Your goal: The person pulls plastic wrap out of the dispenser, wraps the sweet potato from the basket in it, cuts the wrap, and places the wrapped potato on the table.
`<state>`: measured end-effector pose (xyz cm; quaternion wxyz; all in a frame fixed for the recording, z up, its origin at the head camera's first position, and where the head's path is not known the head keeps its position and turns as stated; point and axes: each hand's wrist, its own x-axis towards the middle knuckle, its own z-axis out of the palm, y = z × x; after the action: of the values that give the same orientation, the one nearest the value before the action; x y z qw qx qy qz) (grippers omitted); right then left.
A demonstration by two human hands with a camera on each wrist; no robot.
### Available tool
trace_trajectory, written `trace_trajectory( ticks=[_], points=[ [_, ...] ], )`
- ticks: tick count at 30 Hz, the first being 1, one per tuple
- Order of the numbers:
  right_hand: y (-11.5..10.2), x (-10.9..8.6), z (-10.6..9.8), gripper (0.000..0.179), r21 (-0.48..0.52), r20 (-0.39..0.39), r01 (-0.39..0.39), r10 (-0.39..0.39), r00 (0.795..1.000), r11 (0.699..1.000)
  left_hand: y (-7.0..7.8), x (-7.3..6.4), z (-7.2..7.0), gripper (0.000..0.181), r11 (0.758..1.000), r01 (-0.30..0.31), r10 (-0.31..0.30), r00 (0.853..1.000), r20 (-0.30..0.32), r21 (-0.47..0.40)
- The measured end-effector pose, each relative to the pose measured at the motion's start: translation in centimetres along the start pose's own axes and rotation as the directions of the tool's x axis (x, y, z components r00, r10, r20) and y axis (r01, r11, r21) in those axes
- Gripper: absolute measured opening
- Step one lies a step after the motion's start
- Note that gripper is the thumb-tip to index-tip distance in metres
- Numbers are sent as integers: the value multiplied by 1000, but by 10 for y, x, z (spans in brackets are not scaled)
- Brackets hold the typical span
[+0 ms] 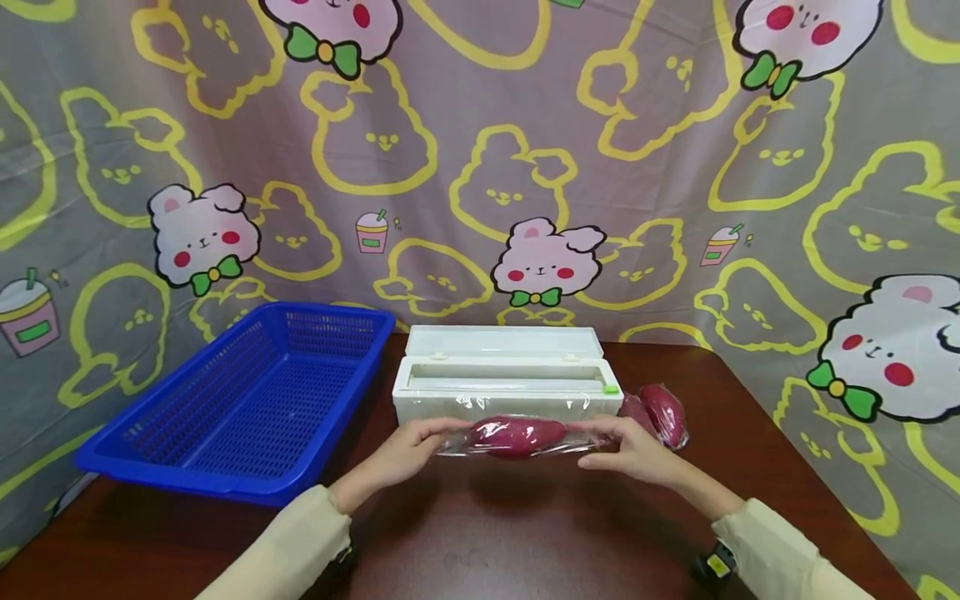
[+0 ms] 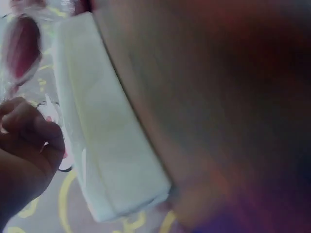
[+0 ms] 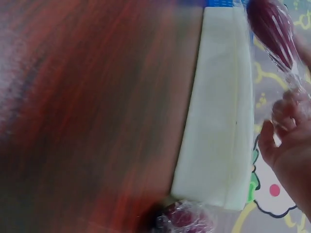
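Note:
A dark red sweet potato [image 1: 517, 437] in clear cling film is held level above the table, its wrap stretched out at both ends. My left hand [image 1: 401, 454] pinches the film at the left end, while my right hand [image 1: 630, 450] pinches the right end. Right behind them stands a white cling film dispenser [image 1: 506, 408] with its lid raised. In the right wrist view the film looks gathered and twisted between the sweet potato [image 3: 272, 29] and the fingers of the right hand [image 3: 291, 141]. The left wrist view is blurred but shows the left hand [image 2: 29, 145] with curled fingers.
Several details surround the work: a blue plastic basket [image 1: 97, 454] at the left, film-wrapped sweet potatoes [image 1: 663, 414] beside the dispenser's right end, and a green slider [image 1: 611, 389] on the dispenser. A patterned curtain [image 1: 450, 100] hangs behind the brown table [image 1: 510, 542].

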<state>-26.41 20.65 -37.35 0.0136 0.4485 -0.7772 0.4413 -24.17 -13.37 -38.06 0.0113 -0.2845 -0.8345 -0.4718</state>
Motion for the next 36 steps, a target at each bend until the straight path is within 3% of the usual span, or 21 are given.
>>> trace_trajectory(
  ticks=[2, 5, 10, 13, 17, 21, 25, 27, 29, 33, 36],
  points=[
    [2, 4, 0, 42, -54, -23, 45, -46, 999, 997, 2, 1, -2, 30, 984, -55, 57, 998, -6, 167],
    [2, 9, -1, 41, -68, -39, 50, -53, 998, 996, 5, 6, -4, 44, 958, -93, 97, 995, -4, 272],
    [3, 18, -6, 32, -40, -22, -42, 41, 999, 998, 4, 19, -7, 31, 971, -122, 126, 992, -7, 205],
    [5, 25, -7, 24, -65, -54, -55, 52, 997, 996, 2, 27, -7, 23, 979, -115, 120, 993, -20, 169],
    [9, 36, -8, 15, -115, -140, -53, 37, 990, 992, 4, 35, -6, 20, 961, -84, 115, 988, -103, 262],
    [9, 45, -7, 15, -64, -179, -109, 96, 979, 992, 7, 42, -2, 16, 933, -32, 120, 966, -227, 357],
    [3, 52, -5, 23, 5, -183, -137, 135, 974, 991, 7, 48, 3, 14, 917, -16, 164, 926, -341, 398],
    [-4, 55, -3, 24, -8, -187, -121, 117, 975, 993, 7, 51, 4, 16, 926, -18, 169, 913, -372, 377],
    [-3, 56, -1, 24, -42, -191, -107, 97, 977, 993, 6, 54, 5, 16, 949, -18, 146, 910, -387, 315],
    [8, 59, 3, 31, -120, -142, -92, 75, 987, 989, 0, 57, 10, 16, 982, -10, 83, 919, -385, 189],
    [12, 60, 5, 36, -157, -106, -77, 60, 992, 985, -3, 57, 14, 22, 979, -2, 76, 931, -358, 202]
  ],
)
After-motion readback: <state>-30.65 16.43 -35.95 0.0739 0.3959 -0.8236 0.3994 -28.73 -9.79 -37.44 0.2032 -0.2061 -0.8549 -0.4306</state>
